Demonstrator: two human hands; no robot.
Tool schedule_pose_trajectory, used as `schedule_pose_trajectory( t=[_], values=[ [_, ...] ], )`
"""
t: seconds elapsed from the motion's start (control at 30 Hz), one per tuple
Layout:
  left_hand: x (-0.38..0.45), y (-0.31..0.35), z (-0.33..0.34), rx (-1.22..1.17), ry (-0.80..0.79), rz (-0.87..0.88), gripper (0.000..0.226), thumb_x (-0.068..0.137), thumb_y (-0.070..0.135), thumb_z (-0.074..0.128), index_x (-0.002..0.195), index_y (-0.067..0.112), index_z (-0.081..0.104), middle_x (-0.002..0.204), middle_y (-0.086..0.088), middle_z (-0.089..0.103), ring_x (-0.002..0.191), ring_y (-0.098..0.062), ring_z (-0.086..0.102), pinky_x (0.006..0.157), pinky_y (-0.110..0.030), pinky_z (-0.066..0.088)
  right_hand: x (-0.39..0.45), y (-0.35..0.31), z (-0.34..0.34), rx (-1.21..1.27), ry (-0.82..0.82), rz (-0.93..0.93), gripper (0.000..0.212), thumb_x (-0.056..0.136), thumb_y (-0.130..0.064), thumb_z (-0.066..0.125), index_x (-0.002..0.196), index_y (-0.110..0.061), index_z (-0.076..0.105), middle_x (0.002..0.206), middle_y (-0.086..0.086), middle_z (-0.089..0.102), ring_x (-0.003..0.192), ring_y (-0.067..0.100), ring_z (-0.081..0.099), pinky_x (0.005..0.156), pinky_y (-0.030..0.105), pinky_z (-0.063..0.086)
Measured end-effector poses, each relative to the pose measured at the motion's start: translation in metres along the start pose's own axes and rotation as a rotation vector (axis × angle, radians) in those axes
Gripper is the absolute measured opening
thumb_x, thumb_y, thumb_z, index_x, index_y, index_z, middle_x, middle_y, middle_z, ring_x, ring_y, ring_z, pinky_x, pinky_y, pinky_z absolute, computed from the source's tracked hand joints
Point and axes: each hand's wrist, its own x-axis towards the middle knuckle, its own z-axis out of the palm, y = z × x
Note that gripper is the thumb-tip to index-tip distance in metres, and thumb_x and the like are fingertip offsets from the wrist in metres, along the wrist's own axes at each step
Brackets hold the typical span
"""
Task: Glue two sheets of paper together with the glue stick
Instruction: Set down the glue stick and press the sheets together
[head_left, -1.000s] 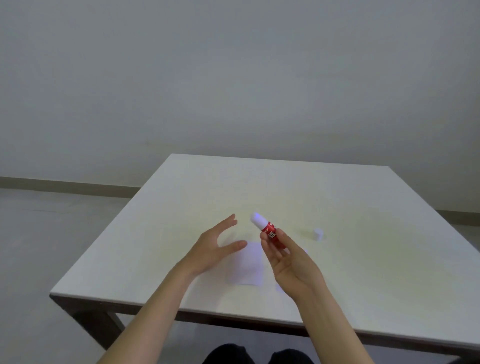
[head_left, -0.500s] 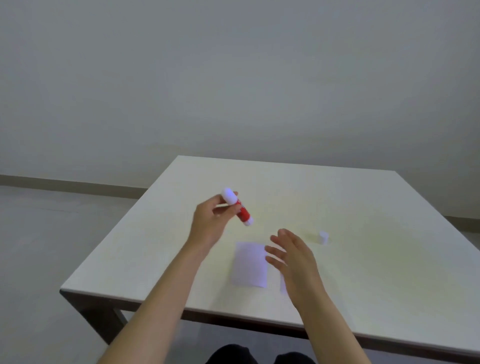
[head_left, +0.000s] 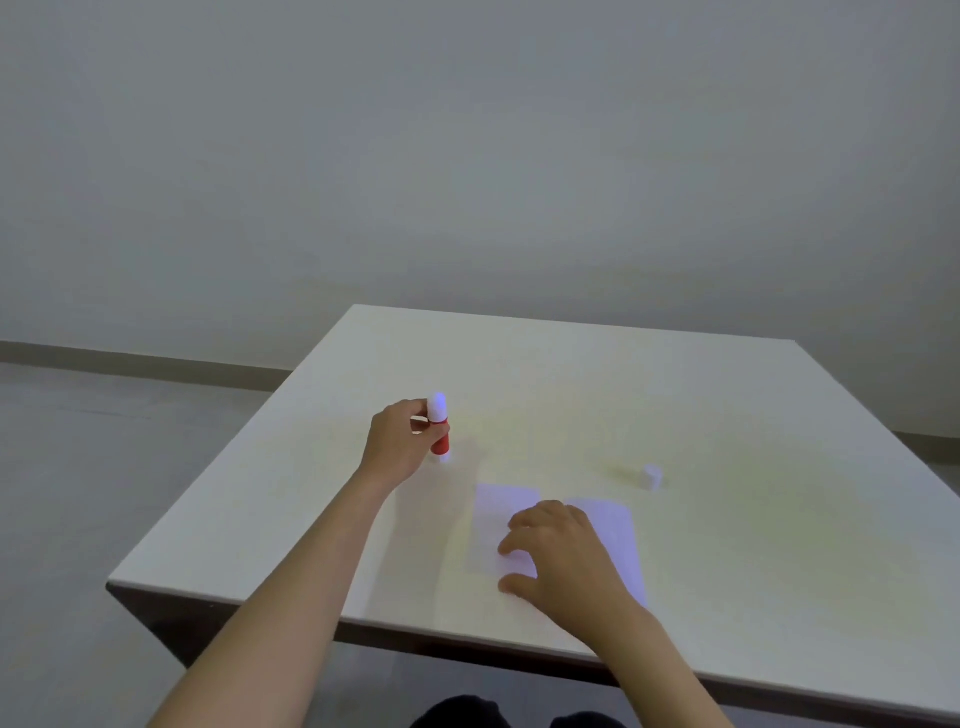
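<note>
My left hand (head_left: 397, 444) grips a red and white glue stick (head_left: 439, 428), held upright with its lower end at the surface of the white table (head_left: 727, 415), left of the papers. Two small white paper sheets lie side by side near the front edge: the left sheet (head_left: 493, 525) and the right sheet (head_left: 615, 530). Resting over them is my right hand (head_left: 558, 553), fingers spread, fingertips on the left sheet, palm hiding part of the right one. A small white cap (head_left: 651, 476) stands right of the papers.
The table's front edge (head_left: 363, 618) runs close to my body, and its left edge drops to a grey floor (head_left: 104, 467). A plain wall stands behind the table.
The glue stick passed from my right hand to my left, which carried it left and down to the table, turning it upright. My right hand lowered onto the papers.
</note>
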Motion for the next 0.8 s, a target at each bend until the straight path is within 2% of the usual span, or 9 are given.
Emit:
schedule_pose_trajectory(
  t=[0.17,0.33,0.4,0.47,0.53,0.6,0.67,0.73,0.8],
  values=[
    [0.000,-0.002,0.002,-0.014,-0.022,0.027,0.017,0.087,0.024,0.059,0.074,0.012,0.063,0.071,-0.002,0.073,0.069,0.012,0.060,0.059,-0.005,0.037,0.005,0.000,0.003,-0.087,0.021,-0.055,0.033,0.087,-0.039,0.057,0.116,-0.025,0.065,0.122,-0.010,0.064,0.124,0.016,0.040,0.105,0.026,0.022],
    [-0.001,-0.008,0.006,-0.064,0.001,0.025,0.006,0.086,0.021,0.063,0.090,0.025,0.063,0.081,0.009,0.070,0.071,0.018,0.059,0.060,-0.007,0.039,0.005,-0.002,0.007,-0.130,0.056,-0.063,0.034,0.091,-0.033,0.052,0.122,-0.023,0.061,0.123,-0.005,0.065,0.128,0.019,0.038,0.112,0.029,0.014],
    [-0.001,-0.010,0.007,-0.124,0.003,0.020,0.032,0.084,0.018,0.066,0.113,0.029,0.059,0.094,0.013,0.066,0.080,0.012,0.061,0.066,-0.011,0.041,0.005,-0.001,0.008,-0.148,0.060,-0.066,0.035,0.092,-0.031,0.050,0.125,-0.022,0.058,0.123,-0.003,0.064,0.128,0.020,0.039,0.114,0.032,0.011],
    [-0.002,-0.008,0.007,-0.159,0.012,0.020,0.062,0.081,0.019,0.071,0.136,0.025,0.044,0.114,0.010,0.056,0.097,-0.004,0.059,0.075,-0.019,0.042,0.004,-0.003,0.008,-0.169,0.069,-0.091,0.032,0.091,-0.025,0.050,0.121,-0.021,0.061,0.115,-0.001,0.067,0.123,0.023,0.045,0.116,0.035,0.012],
    [-0.005,-0.004,0.007,-0.148,0.136,0.058,0.076,0.079,0.021,0.074,0.144,0.022,0.034,0.129,0.005,0.046,0.112,-0.012,0.050,0.090,-0.024,0.039,0.001,-0.004,0.007,-0.220,0.130,-0.133,0.026,0.082,-0.019,0.061,0.106,-0.022,0.069,0.095,-0.003,0.073,0.108,0.022,0.059,0.114,0.038,0.026],
    [-0.012,0.005,0.004,-0.153,0.365,0.148,0.068,0.082,0.022,0.070,0.141,0.019,0.037,0.131,0.003,0.046,0.116,-0.011,0.049,0.096,-0.024,0.038,0.000,-0.005,0.007,-0.229,0.215,-0.135,0.023,0.073,-0.017,0.070,0.094,-0.024,0.073,0.079,-0.007,0.073,0.094,0.017,0.067,0.108,0.039,0.035],
    [-0.025,0.017,0.001,-0.189,0.535,0.249,0.048,0.086,0.024,0.063,0.131,0.021,0.046,0.117,0.007,0.053,0.103,-0.007,0.053,0.085,-0.016,0.041,0.000,-0.002,0.005,-0.172,0.278,-0.107,0.023,0.076,-0.015,0.067,0.097,-0.023,0.072,0.081,-0.006,0.074,0.094,0.016,0.067,0.111,0.040,0.031],
    [-0.043,0.031,0.003,-0.348,0.517,0.281,0.024,0.086,0.028,0.056,0.110,0.027,0.058,0.094,0.010,0.060,0.083,-0.003,0.058,0.070,-0.011,0.043,0.002,0.003,-0.004,-0.017,0.372,-0.027,0.024,0.082,-0.016,0.065,0.105,-0.021,0.070,0.091,-0.005,0.074,0.096,0.016,0.065,0.113,0.041,0.030],
    [-0.062,0.042,0.016,-0.583,0.368,0.221,0.014,0.088,0.025,0.052,0.083,0.021,0.064,0.067,0.006,0.062,0.060,-0.006,0.057,0.057,-0.014,0.043,0.002,0.008,-0.018,0.267,0.546,0.109,0.022,0.083,-0.016,0.069,0.104,-0.020,0.071,0.092,-0.006,0.074,0.088,0.014,0.065,0.104,0.038,0.039]
  ],
)
